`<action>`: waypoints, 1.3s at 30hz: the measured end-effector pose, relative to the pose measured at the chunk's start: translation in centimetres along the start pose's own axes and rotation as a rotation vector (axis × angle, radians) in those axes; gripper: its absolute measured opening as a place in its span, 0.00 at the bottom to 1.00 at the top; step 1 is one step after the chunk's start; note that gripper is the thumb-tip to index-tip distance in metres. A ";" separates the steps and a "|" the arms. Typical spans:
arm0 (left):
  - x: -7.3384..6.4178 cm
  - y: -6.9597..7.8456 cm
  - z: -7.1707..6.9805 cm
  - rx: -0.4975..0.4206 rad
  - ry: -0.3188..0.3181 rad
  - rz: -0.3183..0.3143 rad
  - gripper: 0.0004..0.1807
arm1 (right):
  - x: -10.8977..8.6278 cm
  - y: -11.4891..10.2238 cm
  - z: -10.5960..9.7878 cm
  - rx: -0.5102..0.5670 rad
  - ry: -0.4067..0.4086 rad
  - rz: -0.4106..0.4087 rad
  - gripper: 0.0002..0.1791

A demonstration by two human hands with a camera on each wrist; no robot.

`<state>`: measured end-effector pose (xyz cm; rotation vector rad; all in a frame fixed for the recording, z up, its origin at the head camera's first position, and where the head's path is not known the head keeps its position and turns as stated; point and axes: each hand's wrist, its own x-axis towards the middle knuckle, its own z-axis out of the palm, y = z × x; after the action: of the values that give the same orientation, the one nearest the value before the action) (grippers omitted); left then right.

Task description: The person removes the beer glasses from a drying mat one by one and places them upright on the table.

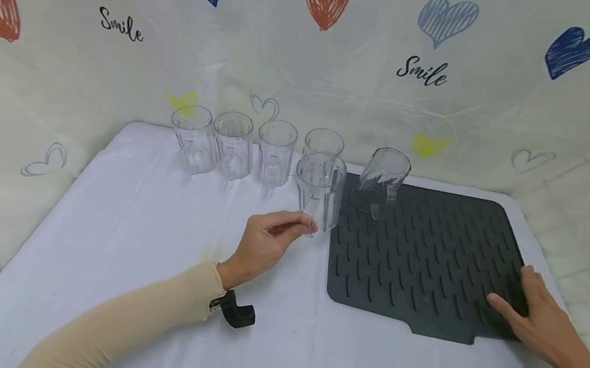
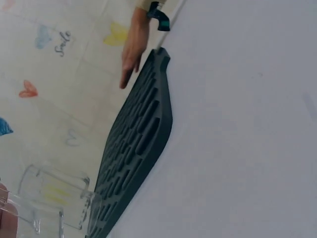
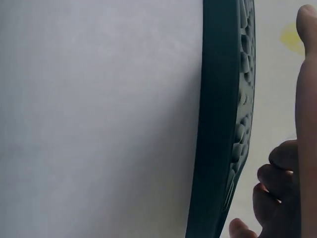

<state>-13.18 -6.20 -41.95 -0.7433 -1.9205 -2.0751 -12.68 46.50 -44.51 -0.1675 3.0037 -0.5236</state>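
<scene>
My left hand pinches the handle of a clear glass mug between thumb and fingers. The mug is held with its mouth up, overlapping the left edge of a dark ridged drying mat. In the left wrist view, part of a fingertip and the clear mug show at the lower left. Another glass mug stands on the mat's back left corner, its handle toward the front. At the mat's right edge rests my right hand, fingers extended and thumb spread over the surface.
Behind and left of the held mug, more glass mugs stand in a row: one at the left end, two beside it, and one partly hidden. A white cloth covers the table. A heart-patterned sheet hangs behind.
</scene>
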 end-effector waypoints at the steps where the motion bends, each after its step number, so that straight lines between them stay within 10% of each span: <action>1: -0.1 -0.1 0.0 0.007 0.001 -0.007 0.11 | 0.0 0.1 0.0 -0.001 -0.009 0.003 0.54; 17: -0.7 -2.5 -0.9 0.227 -0.043 -0.045 0.10 | -0.1 1.6 0.6 -0.047 -0.099 -0.006 0.58; 39: -0.9 -3.8 -0.3 0.279 -0.076 0.038 0.09 | 0.0 1.5 0.5 -0.168 -0.142 -0.022 0.58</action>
<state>-14.28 -6.23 -45.68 -0.7951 -2.1586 -1.7289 -12.75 47.70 -45.53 -0.2384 2.9074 -0.2484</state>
